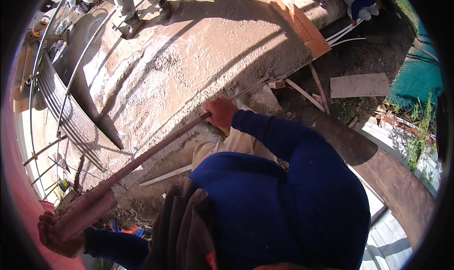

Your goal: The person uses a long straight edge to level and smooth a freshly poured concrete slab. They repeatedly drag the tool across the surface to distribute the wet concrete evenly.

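Observation:
A long reddish-brown bar slants across the near edge of a wet, rough concrete surface. My right hand is closed around its upper right end. A bit of something yellow shows below that hand. Toward its lower left end the bar has a wider flat reddish piece. Around the outer end of this piece, my left hand has its fingers curled. Whether bar and flat piece are one tool I cannot tell. Both forearms are in dark blue sleeves.
Another person's boots stand on the far left concrete. At the far right a person crouches by white pipes. An orange-brown wooden panel borders the concrete. A corrugated sheet curves along the left. A grey slab lies right.

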Available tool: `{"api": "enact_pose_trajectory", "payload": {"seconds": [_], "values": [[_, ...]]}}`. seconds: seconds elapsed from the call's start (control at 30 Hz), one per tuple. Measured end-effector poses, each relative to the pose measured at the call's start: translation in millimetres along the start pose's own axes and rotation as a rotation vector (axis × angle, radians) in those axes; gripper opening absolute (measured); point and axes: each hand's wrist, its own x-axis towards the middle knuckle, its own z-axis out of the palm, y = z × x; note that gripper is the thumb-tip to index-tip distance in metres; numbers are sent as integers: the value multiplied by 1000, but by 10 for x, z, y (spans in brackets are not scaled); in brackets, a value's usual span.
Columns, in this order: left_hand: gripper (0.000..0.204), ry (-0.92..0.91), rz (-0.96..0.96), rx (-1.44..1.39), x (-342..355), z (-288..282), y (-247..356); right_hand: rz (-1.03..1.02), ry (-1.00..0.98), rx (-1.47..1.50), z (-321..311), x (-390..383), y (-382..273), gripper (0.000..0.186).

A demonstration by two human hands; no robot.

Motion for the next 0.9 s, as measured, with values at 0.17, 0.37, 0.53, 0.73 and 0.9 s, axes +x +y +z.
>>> {"api": "enact_pose_trajectory", "payload": {"seconds": [0.17, 0.37, 0.53, 0.73, 0.9], "values": [[32, -398, 35, -55, -557, -42, -585, 101, 1, 83, 204, 58, 715, 15], [29, -269, -66, -227, -295, 125, -91, 76, -73, -26, -66, -23, 325, 18], [19, -235, -70, -269, -123, 176, -55, 89, -38, 27, -455, -65, 256, 17], [19, -346, -66, 33, -1105, 1217, -59, 204, -73, -94, -607, -208, 1441, 13], [21, -229, -168, 119, -961, 1042, 139, 203, -143, -144, -1065, -597, 1030, 19]]}}
